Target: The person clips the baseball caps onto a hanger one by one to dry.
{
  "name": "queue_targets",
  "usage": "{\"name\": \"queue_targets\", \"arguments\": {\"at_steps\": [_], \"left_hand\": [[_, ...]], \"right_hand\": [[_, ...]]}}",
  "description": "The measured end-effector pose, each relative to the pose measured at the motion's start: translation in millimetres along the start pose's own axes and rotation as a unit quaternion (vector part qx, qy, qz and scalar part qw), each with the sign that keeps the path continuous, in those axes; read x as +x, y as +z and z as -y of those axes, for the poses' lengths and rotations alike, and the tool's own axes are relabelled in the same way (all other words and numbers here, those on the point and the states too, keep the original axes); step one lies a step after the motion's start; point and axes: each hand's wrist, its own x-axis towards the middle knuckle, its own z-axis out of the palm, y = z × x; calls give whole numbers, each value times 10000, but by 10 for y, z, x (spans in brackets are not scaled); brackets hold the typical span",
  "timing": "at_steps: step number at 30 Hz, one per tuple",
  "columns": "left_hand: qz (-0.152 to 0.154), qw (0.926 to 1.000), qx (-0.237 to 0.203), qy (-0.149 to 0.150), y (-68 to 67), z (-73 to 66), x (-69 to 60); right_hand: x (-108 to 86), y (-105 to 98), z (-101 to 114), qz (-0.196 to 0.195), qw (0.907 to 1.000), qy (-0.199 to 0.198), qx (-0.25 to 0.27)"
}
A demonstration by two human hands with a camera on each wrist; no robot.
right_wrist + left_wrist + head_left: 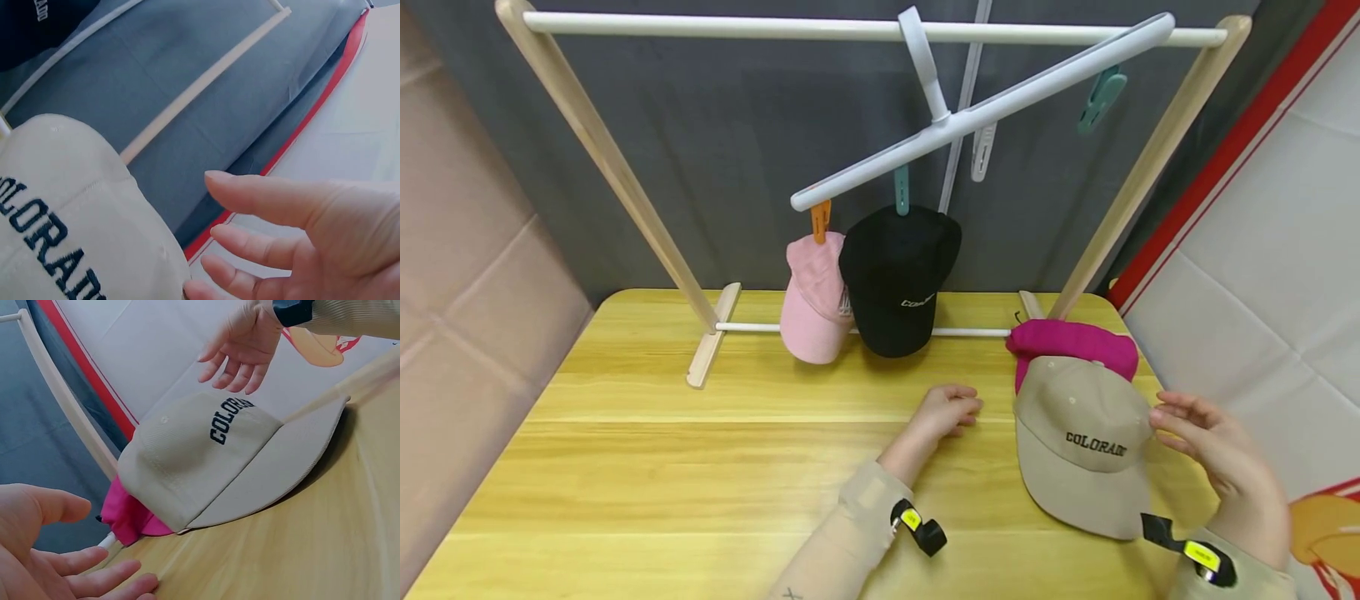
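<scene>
A beige cap (1078,425) with COLORADO lettering lies on the table's right side, partly over a magenta cap (1075,340). My right hand (1217,442) is at the beige cap's right edge with its fingers loosely extended; whether the fingertips touch it I cannot tell. Left of the beige cap, my left hand (936,417) hovers apart from it, fingers relaxed and holding nothing. In the left wrist view, the thumb and fingers of that hand (69,550) are spread. A pink cap (816,300) and a black cap (898,279) hang by clips from a tilted white hanger (985,112).
The hanger hooks over the white top rod (722,27) of a wooden rack. An orange clip (821,222) and a teal clip (902,190) hold the hung caps. A white clip (982,152) and a green clip (1102,98) hang toward the hanger's raised right end.
</scene>
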Motion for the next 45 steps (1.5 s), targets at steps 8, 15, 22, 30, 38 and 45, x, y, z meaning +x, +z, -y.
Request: {"name": "queue_targets", "arguments": {"at_steps": [8,15,22,30,38,45], "left_hand": [[176,9996,-128,-156,74,24,-8],[367,9985,-357,-167,120,45,-5],[517,9973,-472,-235,165,49,2],[781,9939,-726,-286,202,80,10],[1014,9897,-932,-400,238,90,-4],[1138,9871,-1048,-416,266,108,8]], "right_hand": [[7,-89,-75,74,9961,473,-737],[36,-132,-105,95,9767,954,-1920],[108,-197,-255,270,9852,1138,-1254],[125,-182,-264,518,9742,1639,-1462],[98,-149,-247,616,9651,2094,-1447],[99,-165,-241,711,9532,2388,-1713]]}}
